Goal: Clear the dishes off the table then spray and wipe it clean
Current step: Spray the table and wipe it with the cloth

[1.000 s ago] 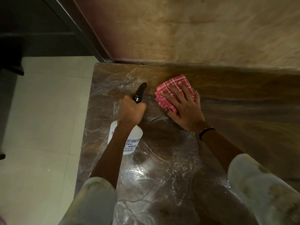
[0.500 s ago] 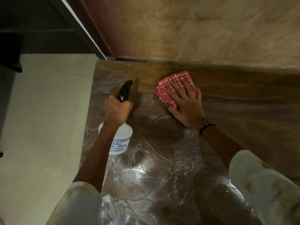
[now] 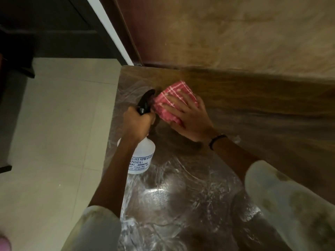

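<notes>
Wood-grain tabletop (image 3: 253, 109) under a clear plastic cover fills the right and bottom of the frame, butted against a mottled tan wall (image 3: 235, 33) at the top, with pale floor tiles (image 3: 54, 124) on the left. No dishes show, so you are in the spray-and-wipe stage. Your right hand (image 3: 190, 118) lies flat, fingers spread, pressing the folded red-and-white checked cloth (image 3: 174, 100) onto the table near its far left corner, upper centre of the frame. Your left hand (image 3: 136, 124) is clenched round the neck of the translucent white spray bottle with the black trigger head (image 3: 143, 156), its nozzle just beside the cloth. Lift the bottle clear so the cloth has room. Keep your palm weight even and run long overlapping strokes towards the wet, streaked patch at the bottom centre.
</notes>
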Demonstrator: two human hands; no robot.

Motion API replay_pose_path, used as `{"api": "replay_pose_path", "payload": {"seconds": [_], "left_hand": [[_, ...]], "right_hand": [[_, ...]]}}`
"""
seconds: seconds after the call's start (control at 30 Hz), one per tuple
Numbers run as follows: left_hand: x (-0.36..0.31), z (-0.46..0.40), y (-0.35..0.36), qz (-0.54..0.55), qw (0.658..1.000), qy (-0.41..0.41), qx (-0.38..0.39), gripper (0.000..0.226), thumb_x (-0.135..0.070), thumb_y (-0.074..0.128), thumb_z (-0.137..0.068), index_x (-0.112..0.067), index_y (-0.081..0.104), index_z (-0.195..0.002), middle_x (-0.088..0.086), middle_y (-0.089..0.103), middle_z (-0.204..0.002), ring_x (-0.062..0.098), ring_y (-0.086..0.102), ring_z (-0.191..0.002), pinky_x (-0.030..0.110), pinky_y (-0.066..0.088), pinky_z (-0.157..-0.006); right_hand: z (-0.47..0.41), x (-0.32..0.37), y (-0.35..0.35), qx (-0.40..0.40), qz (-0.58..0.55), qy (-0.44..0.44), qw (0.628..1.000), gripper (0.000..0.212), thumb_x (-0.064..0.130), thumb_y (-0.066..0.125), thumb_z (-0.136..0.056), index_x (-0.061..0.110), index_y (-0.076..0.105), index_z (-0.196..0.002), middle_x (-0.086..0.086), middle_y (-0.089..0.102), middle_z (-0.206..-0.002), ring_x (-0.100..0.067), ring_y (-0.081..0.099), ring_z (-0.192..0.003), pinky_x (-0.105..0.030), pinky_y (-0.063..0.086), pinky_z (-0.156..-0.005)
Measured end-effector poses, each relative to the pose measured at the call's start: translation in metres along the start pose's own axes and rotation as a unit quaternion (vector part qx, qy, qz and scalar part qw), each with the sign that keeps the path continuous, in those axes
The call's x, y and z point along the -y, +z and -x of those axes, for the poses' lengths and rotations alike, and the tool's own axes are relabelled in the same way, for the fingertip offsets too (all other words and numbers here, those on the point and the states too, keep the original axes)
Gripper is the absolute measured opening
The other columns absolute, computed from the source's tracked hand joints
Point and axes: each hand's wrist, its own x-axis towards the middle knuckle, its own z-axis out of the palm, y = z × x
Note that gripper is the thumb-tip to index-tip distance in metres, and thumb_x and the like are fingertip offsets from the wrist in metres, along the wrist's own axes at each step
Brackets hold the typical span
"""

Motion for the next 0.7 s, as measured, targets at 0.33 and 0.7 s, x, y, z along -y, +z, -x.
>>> {"api": "replay_pose_path", "payload": {"seconds": [0.33,0.7], "left_hand": [[-0.002,0.002,0.002,0.006,1.0,0.019,0.004,0.012,-0.009,0.059,-0.068,-0.002,0.067,-0.075,0.009,0.055,-0.056,0.021,0.047,-0.043,0.027,0.04,-0.047],[0.005,-0.011,-0.019,0.016,0.999,-0.004,-0.047,0.016,-0.012,0.06,-0.075,-0.002,0.067,-0.087,0.015,0.061,-0.066,0.024,0.053,-0.049,0.026,0.044,-0.047]], "right_hand": [[-0.06,0.014,0.0,-0.022,-0.013,0.226,0.974,0.065,0.053,0.029,-0.089,0.031,0.025,-0.149,-0.002,0.019,-0.159,-0.035,0.011,-0.145,-0.062,0.007,-0.11],[-0.022,0.016,0.01,-0.015,0.006,0.055,0.998,0.061,0.056,0.035,-0.088,0.034,0.034,-0.145,0.001,0.029,-0.155,-0.03,0.02,-0.143,-0.062,0.016,-0.109]]}}
